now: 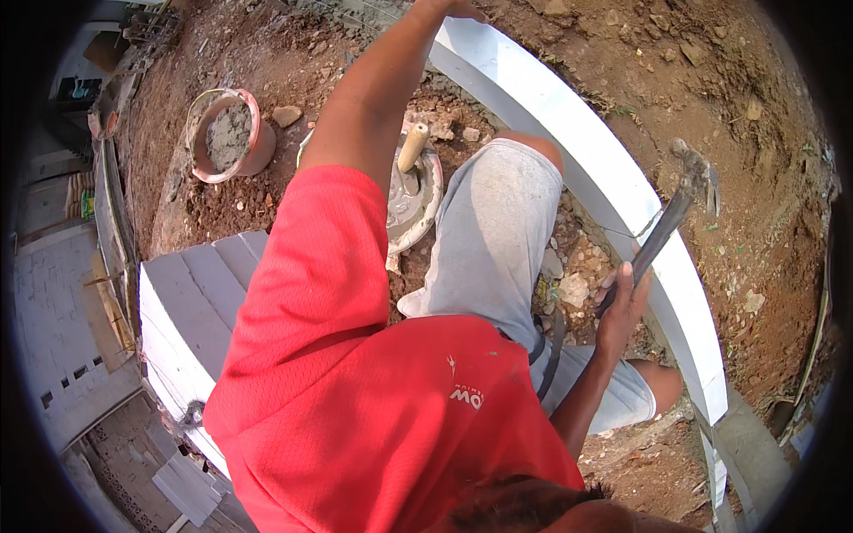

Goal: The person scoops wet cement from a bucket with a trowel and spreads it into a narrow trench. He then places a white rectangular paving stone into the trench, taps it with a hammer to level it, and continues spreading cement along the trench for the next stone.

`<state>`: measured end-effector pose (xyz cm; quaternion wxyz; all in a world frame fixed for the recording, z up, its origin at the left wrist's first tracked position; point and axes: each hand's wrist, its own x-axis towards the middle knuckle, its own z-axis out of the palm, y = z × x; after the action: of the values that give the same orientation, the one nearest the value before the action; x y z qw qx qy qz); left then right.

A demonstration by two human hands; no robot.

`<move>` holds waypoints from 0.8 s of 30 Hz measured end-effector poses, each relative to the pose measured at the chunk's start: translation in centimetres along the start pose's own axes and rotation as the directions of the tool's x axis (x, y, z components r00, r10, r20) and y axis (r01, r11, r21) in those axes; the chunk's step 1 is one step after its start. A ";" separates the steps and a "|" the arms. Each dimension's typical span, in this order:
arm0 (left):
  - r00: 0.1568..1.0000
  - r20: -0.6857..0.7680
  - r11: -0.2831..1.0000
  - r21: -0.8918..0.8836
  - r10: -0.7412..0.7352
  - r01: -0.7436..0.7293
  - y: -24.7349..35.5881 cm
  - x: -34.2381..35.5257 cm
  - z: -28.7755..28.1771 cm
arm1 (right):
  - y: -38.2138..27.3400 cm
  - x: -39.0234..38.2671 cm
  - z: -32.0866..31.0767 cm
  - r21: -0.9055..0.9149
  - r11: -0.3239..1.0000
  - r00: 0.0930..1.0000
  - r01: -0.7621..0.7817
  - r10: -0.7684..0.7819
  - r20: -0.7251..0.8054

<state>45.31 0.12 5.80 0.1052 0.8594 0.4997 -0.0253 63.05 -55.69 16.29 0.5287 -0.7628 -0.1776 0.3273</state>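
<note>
1. Nearest the camera, shows dark hair [520,508] at the lower edge, overlapping a textured red short-sleeved shirt [382,391] with small white printing.
2. Beyond the left sleeve, has a round, open, pinkish-red bucket [259,153], set on brown, stony soil [182,53]. Contains coarse, lumpy grey mortar [228,138], lying below the rim.
3. Closer to the legs, has a round container with a pale, mortar-smeared rim [435,204], partly hidden behind the left arm. Contains smoother, wetter-looking grey mix [404,209], with a wooden-handled trowel [413,147] set in it, handle upward.
4. Along the right, from the top edge down to the lower right, has a row of long, white, straight-sided blocks [569,133], curved in appearance by the lens. Looks clean and smooth, bright on top and greyer on the near side, with a thin dark joint [643,229] across it near the tool.
5. With the left hand [462,9], reaches to the far end of the row, right at the picture's edge; cannot tell its grip.
6. With the right hand [625,306], well apart from the left, grips a hammer-like tool with a dark handle and rough, crusted head [666,226]. Holds it slanting across the row, head over the soil beyond; cannot tell about contact with the blocks.
7. At left, has a stack of thick, whitish blocks [195,284] beside the red sleeve.
</note>
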 end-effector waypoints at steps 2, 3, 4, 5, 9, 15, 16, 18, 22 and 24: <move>0.998 -0.053 0.995 -0.097 -0.016 0.011 -4.2 -1.8 0.2 | -0.7 1.9 1.4 -0.175 0.983 0.997 -0.054 0.064 0.047; 0.996 -0.092 0.988 -0.152 -0.008 -0.006 -5.7 -2.8 0.3 | -1.4 3.2 2.4 -0.200 0.980 0.995 -0.020 0.040 0.093; 0.991 -0.137 0.975 -0.217 0.008 -0.038 -6.5 -3.8 0.0 | -2.2 4.4 3.6 -0.222 0.975 0.991 0.013 0.018 0.135; 0.980 -0.195 0.954 -0.286 0.036 -0.092 -6.9 -5.0 -0.2 | -2.7 5.1 4.8 -0.246 0.969 0.984 0.041 0.004 0.177; 0.873 -0.459 0.797 -0.460 0.163 -0.391 -6.4 -10.7 -3.8 | -4.9 7.2 9.7 -0.150 0.960 0.933 0.235 -0.180 0.312; 0.648 -0.714 0.571 -0.427 0.263 -0.702 -4.8 -16.4 -6.5 | -3.2 12.6 15.6 -0.307 0.920 0.918 0.246 -0.119 0.378; 0.627 -0.729 0.551 -0.415 0.275 -0.724 -4.9 -16.5 -6.3 | -3.0 13.3 16.6 -0.362 0.901 0.917 0.237 -0.086 0.389; 0.586 -0.752 0.542 -0.370 0.303 -0.755 -5.7 -15.5 -5.8 | -2.7 13.7 17.2 -0.386 0.896 0.918 0.220 -0.057 0.392; 0.566 -0.745 0.565 -0.313 0.353 -0.764 -6.8 -14.6 -4.9 | -1.9 13.3 17.8 -0.288 0.934 0.919 0.211 -0.089 0.385; 0.539 -0.766 0.478 -0.349 0.349 -0.806 -7.6 -13.4 -3.9 | -1.8 13.8 17.7 -0.413 0.890 0.913 0.192 -0.007 0.409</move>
<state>31.78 -6.90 10.42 0.2458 0.8375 0.1315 0.4700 61.01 -34.29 9.60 0.3098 -0.7704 -0.3906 0.3974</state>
